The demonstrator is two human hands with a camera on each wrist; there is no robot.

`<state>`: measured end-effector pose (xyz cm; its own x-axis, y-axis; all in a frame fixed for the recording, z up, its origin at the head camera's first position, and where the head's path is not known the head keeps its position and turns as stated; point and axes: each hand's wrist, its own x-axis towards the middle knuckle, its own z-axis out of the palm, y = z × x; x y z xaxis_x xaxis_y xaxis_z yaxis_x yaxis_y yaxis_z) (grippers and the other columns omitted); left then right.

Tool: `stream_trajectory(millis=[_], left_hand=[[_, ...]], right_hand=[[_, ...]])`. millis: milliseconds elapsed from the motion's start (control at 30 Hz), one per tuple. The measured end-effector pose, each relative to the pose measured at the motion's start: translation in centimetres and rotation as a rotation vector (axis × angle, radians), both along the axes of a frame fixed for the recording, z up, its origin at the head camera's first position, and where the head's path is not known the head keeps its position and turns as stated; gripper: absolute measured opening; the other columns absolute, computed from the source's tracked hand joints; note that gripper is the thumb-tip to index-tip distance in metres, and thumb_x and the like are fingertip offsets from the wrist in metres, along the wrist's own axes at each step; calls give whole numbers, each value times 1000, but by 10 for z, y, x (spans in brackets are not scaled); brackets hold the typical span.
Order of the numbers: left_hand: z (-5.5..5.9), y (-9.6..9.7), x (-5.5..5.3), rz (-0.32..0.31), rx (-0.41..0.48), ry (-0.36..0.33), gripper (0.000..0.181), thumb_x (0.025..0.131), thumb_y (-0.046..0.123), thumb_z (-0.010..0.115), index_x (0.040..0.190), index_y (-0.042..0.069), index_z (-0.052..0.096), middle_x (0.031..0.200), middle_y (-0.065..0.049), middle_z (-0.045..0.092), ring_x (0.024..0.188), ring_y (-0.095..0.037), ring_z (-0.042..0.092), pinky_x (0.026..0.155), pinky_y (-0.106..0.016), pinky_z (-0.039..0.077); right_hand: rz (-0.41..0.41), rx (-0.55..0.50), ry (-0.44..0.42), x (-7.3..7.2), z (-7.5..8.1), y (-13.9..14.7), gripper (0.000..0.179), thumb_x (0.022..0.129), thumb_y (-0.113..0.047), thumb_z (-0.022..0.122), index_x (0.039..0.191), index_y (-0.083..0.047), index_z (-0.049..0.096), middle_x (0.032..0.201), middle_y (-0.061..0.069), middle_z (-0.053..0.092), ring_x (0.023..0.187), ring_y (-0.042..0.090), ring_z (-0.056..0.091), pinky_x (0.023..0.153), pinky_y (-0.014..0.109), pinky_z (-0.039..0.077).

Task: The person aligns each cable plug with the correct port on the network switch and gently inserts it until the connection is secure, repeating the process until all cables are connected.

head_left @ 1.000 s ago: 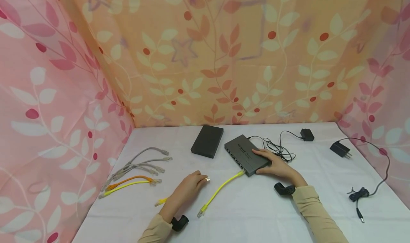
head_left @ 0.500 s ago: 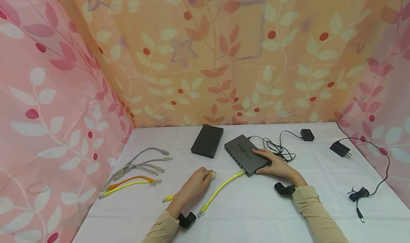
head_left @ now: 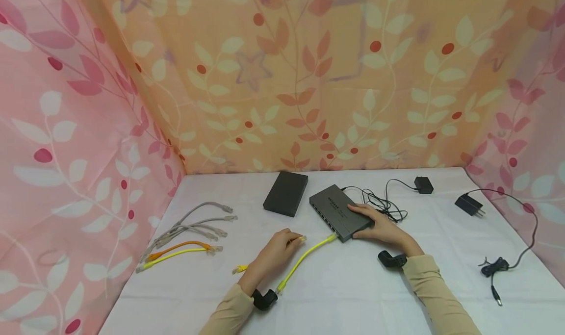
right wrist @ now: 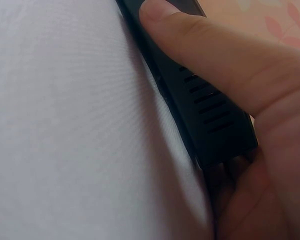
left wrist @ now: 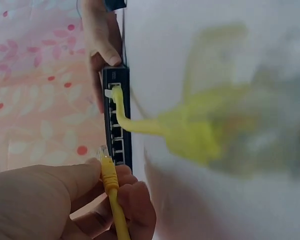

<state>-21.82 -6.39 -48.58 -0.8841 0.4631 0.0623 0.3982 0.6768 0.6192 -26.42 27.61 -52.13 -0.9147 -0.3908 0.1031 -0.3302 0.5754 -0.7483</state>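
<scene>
My left hand (head_left: pixel 277 251) pinches a yellow Ethernet cable (left wrist: pixel 110 176) just behind its clear plug, between thumb and fingers. In the left wrist view that plug points at the port row of a dark grey network switch (head_left: pixel 337 212), overlapping its lower end. The cable's other end (head_left: pixel 241 269) pokes out behind my left wrist. My right hand (head_left: pixel 383 229) grips the switch by its right end, thumb along the near side (right wrist: pixel 210 112). A second yellow Ethernet cable (head_left: pixel 304 261) sits plugged into the port nearest that end, its loose plug lying toward me.
Several grey Ethernet cables (head_left: pixel 194 225), an orange one (head_left: pixel 178 247) and another yellow one (head_left: pixel 176 258) lie at left. Behind stands a black box (head_left: pixel 286 193). A power adapter (head_left: pixel 423 185) trails a coiled cord (head_left: pixel 384 206); a second adapter (head_left: pixel 469 205) lies far right.
My left hand has moved right and slightly away from me, bringing the yellow cable's plug closer to the switch. The right hand and the switch have stayed in place.
</scene>
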Motion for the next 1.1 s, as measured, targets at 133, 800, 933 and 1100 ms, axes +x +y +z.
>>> stream_trajectory(millis=[133, 800, 933, 1100], left_hand=[[2, 0, -2, 6, -11, -22, 22, 94, 20, 56, 107, 9, 69, 89, 2, 61, 73, -6, 49, 63, -20, 42], [14, 20, -24, 31, -70, -43, 20, 94, 23, 56, 99, 10, 70, 89, 3, 64, 73, -5, 52, 65, -21, 44], [15, 27, -28, 11, -69, -42, 19, 93, 23, 56, 98, 11, 70, 88, 3, 65, 72, -5, 52, 65, -21, 43], [12, 34, -30, -7, -73, -40, 18, 93, 22, 57, 97, 11, 71, 89, 3, 66, 74, -5, 53, 68, -22, 44]], right_hand=[[1, 3, 2, 0, 0, 0, 81, 68, -45, 79, 139, -31, 41, 148, 15, 27, 135, 40, 23, 100, 63, 23], [0, 6, -3, -3, -3, 2, 82, 67, -49, 78, 139, -36, 40, 149, 9, 27, 135, 38, 25, 100, 62, 24], [1, 3, -6, -3, -3, 3, 82, 67, -48, 78, 139, -36, 40, 149, 10, 27, 136, 38, 24, 100, 63, 23], [-1, -2, -11, -3, -4, 2, 82, 67, -48, 79, 138, -36, 41, 149, 9, 27, 136, 38, 23, 100, 63, 23]])
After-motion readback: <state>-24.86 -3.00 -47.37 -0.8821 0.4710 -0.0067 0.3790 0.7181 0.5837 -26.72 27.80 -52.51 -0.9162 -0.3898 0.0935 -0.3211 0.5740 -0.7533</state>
